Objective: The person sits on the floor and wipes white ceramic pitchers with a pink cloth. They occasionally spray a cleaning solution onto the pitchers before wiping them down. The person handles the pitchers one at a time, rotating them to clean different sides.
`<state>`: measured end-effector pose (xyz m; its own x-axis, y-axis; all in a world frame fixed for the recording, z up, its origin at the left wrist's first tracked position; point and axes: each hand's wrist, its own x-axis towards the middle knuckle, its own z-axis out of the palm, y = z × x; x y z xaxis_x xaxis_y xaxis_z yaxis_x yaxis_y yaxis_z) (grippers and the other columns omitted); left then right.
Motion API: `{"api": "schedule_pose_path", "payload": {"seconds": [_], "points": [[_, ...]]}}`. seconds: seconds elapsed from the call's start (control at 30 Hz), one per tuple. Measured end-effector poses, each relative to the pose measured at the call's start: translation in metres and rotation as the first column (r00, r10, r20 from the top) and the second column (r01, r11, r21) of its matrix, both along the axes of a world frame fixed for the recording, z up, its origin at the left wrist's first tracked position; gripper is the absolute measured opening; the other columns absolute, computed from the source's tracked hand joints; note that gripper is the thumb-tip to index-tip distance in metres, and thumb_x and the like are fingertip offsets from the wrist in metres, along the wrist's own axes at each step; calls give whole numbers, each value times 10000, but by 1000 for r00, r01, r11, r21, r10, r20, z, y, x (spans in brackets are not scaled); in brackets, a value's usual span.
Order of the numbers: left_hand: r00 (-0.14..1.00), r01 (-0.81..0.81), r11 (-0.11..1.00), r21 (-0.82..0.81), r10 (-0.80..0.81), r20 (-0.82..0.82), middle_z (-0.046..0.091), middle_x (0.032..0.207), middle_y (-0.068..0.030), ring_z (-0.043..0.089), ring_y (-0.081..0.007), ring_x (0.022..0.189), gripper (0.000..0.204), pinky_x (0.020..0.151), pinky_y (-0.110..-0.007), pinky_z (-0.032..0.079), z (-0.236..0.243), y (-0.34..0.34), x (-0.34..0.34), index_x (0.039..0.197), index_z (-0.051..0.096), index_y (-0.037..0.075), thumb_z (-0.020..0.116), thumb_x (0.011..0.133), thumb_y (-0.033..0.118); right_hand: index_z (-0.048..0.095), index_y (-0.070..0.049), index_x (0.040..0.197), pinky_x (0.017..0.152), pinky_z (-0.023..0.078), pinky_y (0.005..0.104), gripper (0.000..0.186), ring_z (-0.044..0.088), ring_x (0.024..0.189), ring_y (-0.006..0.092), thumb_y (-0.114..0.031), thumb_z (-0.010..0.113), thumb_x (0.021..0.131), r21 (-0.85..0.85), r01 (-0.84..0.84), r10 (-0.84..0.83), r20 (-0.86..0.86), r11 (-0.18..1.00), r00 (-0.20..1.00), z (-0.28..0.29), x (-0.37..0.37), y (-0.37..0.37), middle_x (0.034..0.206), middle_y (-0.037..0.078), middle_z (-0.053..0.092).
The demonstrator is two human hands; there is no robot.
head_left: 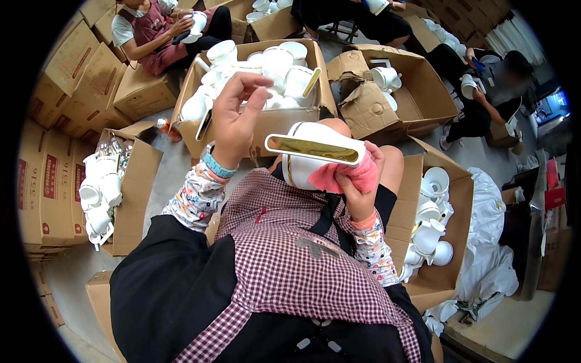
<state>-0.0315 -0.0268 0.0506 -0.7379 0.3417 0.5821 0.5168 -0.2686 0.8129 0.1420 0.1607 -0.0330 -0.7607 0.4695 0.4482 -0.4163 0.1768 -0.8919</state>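
Observation:
Over my lap is a white jug (pixel 299 172) with thin gold lines and a broad handle (pixel 315 150) whose inner face is gold. My right hand (pixel 365 196) grips it at the handle's right end through a pink cloth (pixel 348 176), which bunches against the jug's side. The jug lies tilted, its handle facing up. To the upper left of the jug, my left hand (pixel 242 115) is raised and holds nothing, its fingers apart and partly curled. That hand overlaps the near edge of a carton (pixel 278 124) full of similar white jugs.
Another open carton (pixel 417 78) at the far right holds a few jugs. More jugs fill a carton (pixel 463 254) by my right side and one (pixel 136 206) at my left. Stacked cartons (pixel 51 175) line the left. Several people nearby handle white pieces. An orange can (pixel 167 128) stands on the floor.

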Motion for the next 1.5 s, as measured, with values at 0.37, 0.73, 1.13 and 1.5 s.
{"api": "schedule_pose_path", "payload": {"seconds": [0.37, 0.73, 1.13, 1.5], "points": [[914, 390, 619, 682, -350, -206, 628, 845, -30, 575, -82, 695, 184, 659, -202, 450, 161, 156, 0, 1006, 598, 16, 531, 979, 186, 427, 26, 1290, 1005, 351, 410, 774, 499, 1115, 347, -131, 777, 618, 548, 120, -236, 146, 828, 961, 3, -1, -37, 1215, 177, 500], [972, -76, 898, 433, 163, -169, 629, 777, -50, 578, -94, 672, 201, 603, -237, 460, 21, 197, -61, 989, 620, 28, 579, 955, 222, 457, -20, 1277, 871, 363, 363, 763, 556, 1010, 298, -206, 762, 602, 605, 187, -307, 101, 774, 946, -1, 2, -27, 1172, 145, 570], [981, -156, 698, 699, 193, 26, 604, 822, -47, 553, -93, 677, 257, 647, -220, 460, 100, 184, -88, 1009, 573, 8, 460, 1018, 239, 431, -8, 1286, 840, 352, 384, 721, 605, 880, 321, -171, 712, 643, 560, 190, -301, 112, 807, 947, 5, -34, -31, 1061, 161, 627], [992, -124, 864, 488, 113, 51, 601, 842, -43, 542, -88, 683, 280, 642, -230, 470, 78, 224, -55, 1103, 544, 10, 471, 1009, 263, 454, 35, 1236, 932, 410, 404, 717, 567, 1023, 348, -161, 771, 624, 354, 244, -298, 105, 903, 949, -8, -19, -24, 1124, 176, 567]]}}
